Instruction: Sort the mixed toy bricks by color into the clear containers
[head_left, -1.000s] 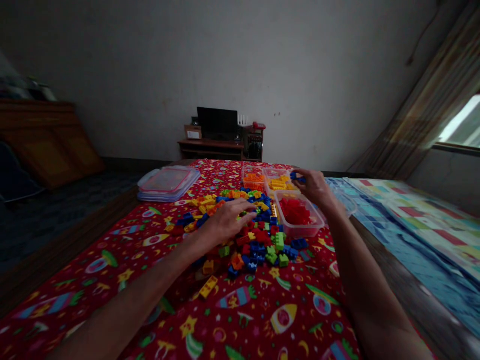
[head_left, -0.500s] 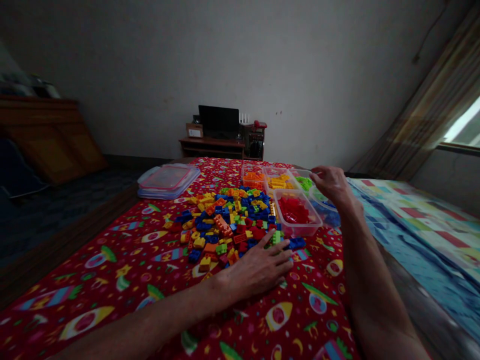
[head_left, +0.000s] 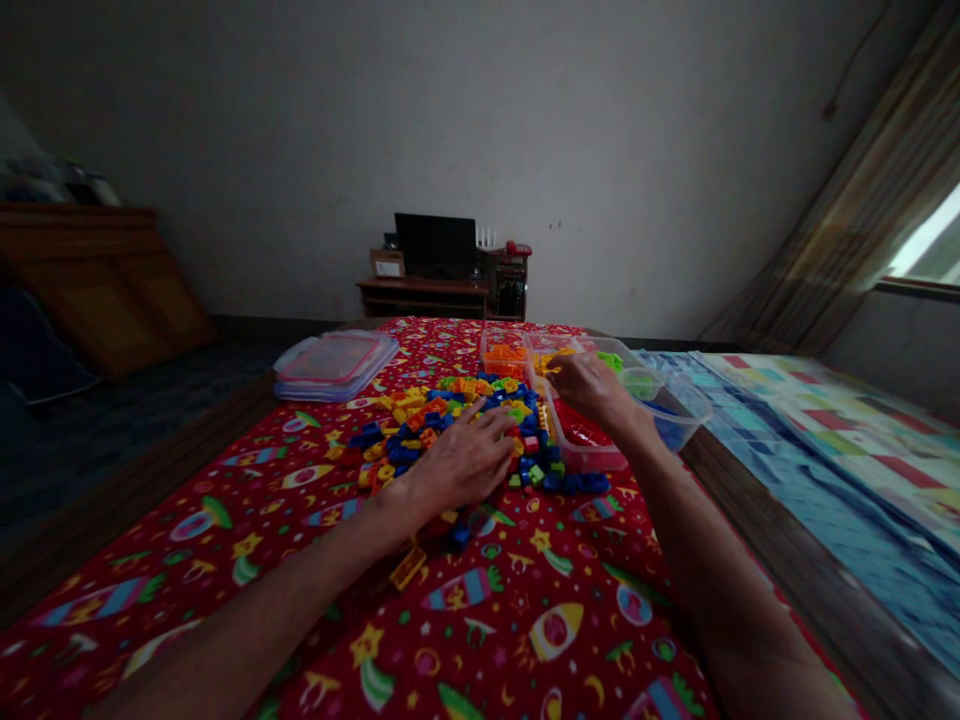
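My left hand (head_left: 472, 455) lies over the pile of toy building bricks (head_left: 409, 410), its fingers stretched out and apart on the bricks. Mixed in the pile are yellow, blue, orange, green and red bricks. Above the clear box of red bricks (head_left: 579, 430), my right hand (head_left: 594, 385) has its fingers pinched together, with a yellow brick (head_left: 553, 370) showing at the tips. The box of yellow bricks behind is partly hidden by that hand. Close to my left forearm, a loose yellow brick (head_left: 407, 568) and a blue brick (head_left: 459, 537) rest on the red patterned cloth (head_left: 555, 560).
Further boxes hold orange bricks (head_left: 504, 358) and green bricks (head_left: 611, 360). A round clear tub (head_left: 686, 420) with blue bricks stands at the right edge. Stacked lids (head_left: 337, 362) lie at the left. Beyond the table are a monitor (head_left: 435, 245) and a bed (head_left: 862, 430).
My right hand has moved left and down from above the green and blue containers. My left hand has slid left and away from me across the pile, and bricks near it have shifted.
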